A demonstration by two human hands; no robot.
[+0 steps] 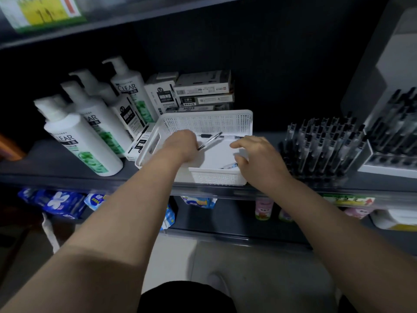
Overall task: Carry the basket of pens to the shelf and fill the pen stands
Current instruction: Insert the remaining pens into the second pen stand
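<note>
Basket [214, 123] sits on the dark shelf [67, 168], at its front edge, between the shampoo bottles [83, 141] on the left and the pen stand [320, 150] on the right. The basket is white plastic and rectangular, with walls perforated in a fine grid, a solid rim and a cut-out handle slot in the left end. Its floor is white and mostly bare. Both hands are inside it. The left hand [180, 143] is on the left side, fingers curled, gripping a clear-barrelled pen [211, 140] with dark ends, which sticks out tilted up toward the back wall. A second pen [225, 136] lies flat along the foot of the back wall. The right hand [255, 152] is over the right side, thumb out and fingers bent down toward a third pen [230, 165] near the front wall; cannot tell whether the fingers have hold of it. The pen stand is densely packed with upright pens with clear bodies and black caps. A further stand [394, 136], also full, is beside it at far right. Stacked pen boxes [203, 91] are behind the basket.
</note>
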